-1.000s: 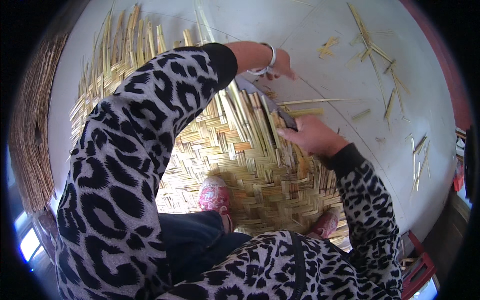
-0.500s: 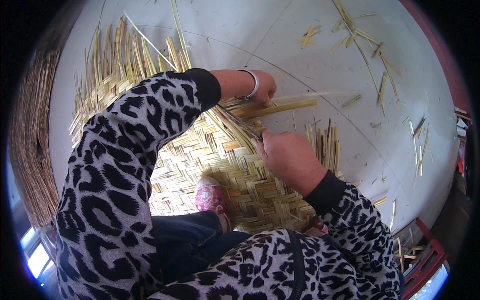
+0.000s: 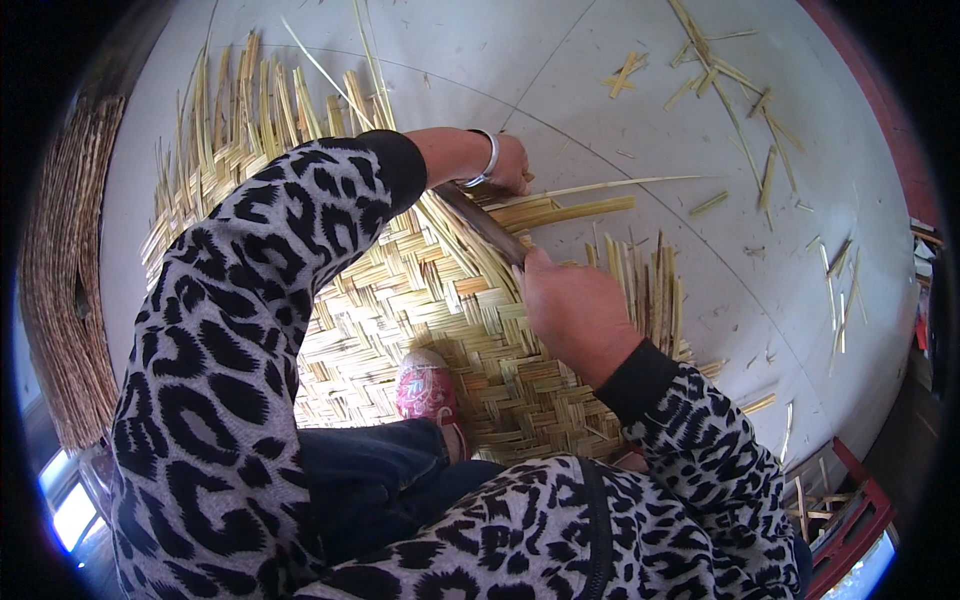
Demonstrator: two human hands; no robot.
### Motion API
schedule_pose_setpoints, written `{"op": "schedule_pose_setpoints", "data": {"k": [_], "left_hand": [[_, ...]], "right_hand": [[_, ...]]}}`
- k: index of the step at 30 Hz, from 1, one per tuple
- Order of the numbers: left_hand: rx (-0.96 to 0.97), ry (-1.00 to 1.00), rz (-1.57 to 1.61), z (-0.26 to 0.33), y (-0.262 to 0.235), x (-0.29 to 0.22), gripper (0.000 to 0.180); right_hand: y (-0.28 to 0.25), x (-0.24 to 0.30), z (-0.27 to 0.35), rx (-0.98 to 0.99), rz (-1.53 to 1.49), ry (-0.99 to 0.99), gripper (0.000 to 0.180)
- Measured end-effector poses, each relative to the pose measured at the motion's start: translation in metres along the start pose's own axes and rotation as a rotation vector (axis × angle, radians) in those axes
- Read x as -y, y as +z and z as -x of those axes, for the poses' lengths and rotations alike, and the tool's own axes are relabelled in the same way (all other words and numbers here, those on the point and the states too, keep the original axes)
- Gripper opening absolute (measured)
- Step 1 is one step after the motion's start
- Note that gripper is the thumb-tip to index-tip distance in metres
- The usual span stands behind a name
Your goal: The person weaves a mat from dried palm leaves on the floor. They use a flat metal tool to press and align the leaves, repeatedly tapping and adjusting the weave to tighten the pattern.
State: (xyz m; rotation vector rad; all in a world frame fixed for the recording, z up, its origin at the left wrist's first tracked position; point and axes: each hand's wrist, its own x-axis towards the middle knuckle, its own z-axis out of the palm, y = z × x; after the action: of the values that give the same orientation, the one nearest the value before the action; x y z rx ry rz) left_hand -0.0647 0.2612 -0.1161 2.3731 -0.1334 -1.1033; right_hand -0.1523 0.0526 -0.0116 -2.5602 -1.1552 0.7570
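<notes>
My right hand point(image 3: 580, 310) is closed round the near end of a dark, flat-bladed knife point(image 3: 478, 222). Its blade slants up and left, lying along the edge of a woven mat point(image 3: 380, 320) of pale yellow split strips. Beyond the blade, my left hand point(image 3: 511, 166) is curled shut, with a small strip end showing at its fingers; the rest of its grip is hidden. Several loose strips point(image 3: 570, 211) stick out to the right between the two hands. One shoe point(image 3: 425, 388) of mine rests on the mat.
Unwoven strip ends point(image 3: 245, 100) stand up along the mat's far left edge, and more point(image 3: 650, 290) on its right. Cut scraps point(image 3: 768, 180) litter the pale floor point(image 3: 640, 130). A stack of brown sheets point(image 3: 65, 270) stands at left; a red-framed object point(image 3: 855, 510) is at lower right.
The knife's blade has turned so its broad face shows. My left hand has shifted slightly left and up, and a long thin strip near it now stands out to the right.
</notes>
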Motion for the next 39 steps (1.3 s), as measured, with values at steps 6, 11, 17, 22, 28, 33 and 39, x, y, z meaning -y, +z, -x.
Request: {"op": "schedule_pose_setpoints", "data": {"k": [6,11,17,22,28,33,39], "left_hand": [[0.05,0.051,0.241,0.018,0.004,0.002,0.022],[-0.072,0.14,0.036,0.035,0.008,0.005,0.02],[-0.117,0.314,-0.216,0.055,0.013,0.018,0.018],[-0.09,0.291,-0.28,0.057,0.008,0.002,0.018],[-0.014,0.236,-0.821,0.057,0.017,-0.041,0.017],[0.046,0.109,-0.855,0.045,0.02,-0.046,0.026],[0.05,-0.035,-0.892,0.041,0.016,-0.045,0.027]], "right_hand": [[0.006,0.002,-0.002,0.022,0.047,0.003,0.015],[0.022,0.006,-0.007,0.067,0.057,0.074,0.015],[0.04,0.008,-0.012,0.083,0.057,0.165,0.014],[0.041,0.008,-0.011,0.07,0.037,0.154,0.016],[0.042,0.007,-0.011,0.06,0.035,0.147,0.017],[0.045,0.007,-0.011,0.014,0.045,0.139,0.016],[0.042,0.009,-0.01,0.04,0.051,0.133,0.025]]}}
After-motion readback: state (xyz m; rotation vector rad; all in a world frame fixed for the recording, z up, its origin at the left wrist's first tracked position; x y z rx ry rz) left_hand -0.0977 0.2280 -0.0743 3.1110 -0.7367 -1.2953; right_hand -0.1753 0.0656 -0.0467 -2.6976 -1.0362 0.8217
